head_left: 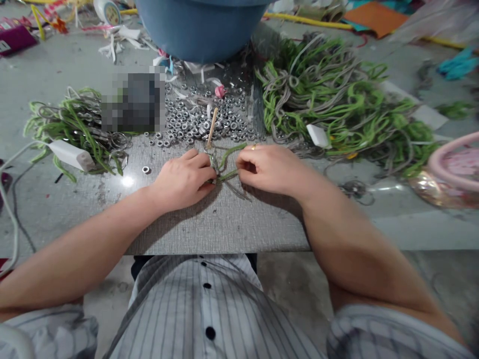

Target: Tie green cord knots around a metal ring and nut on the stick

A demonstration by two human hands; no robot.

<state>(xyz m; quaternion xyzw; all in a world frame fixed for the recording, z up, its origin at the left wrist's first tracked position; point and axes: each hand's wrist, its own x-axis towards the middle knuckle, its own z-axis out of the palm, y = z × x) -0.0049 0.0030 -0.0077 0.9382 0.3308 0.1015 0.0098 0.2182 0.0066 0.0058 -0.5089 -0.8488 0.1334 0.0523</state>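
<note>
My left hand [185,180] rests on the table, its fingers closed on the gathered end of a green and grey cord. A small part at the fingertips is mostly covered. My right hand [267,168] pinches the green cord [229,175], which runs in strands between the two hands. Thin grey ends trail onto the table below it. Just beyond the left fingertips stands a slim wooden stick [212,127], tilted slightly. Many small metal nuts [183,130] lie spread behind the hands, and a single nut [146,170] sits apart on the left.
A blue basin [202,30] stands at the back. Heaped green and grey cords [337,94] lie to the right; corded pieces with metal rings [75,122] lie left, near a white charger [73,155]. A pink-rimmed item [456,164] is at far right. The table's front edge [224,253] is near my body.
</note>
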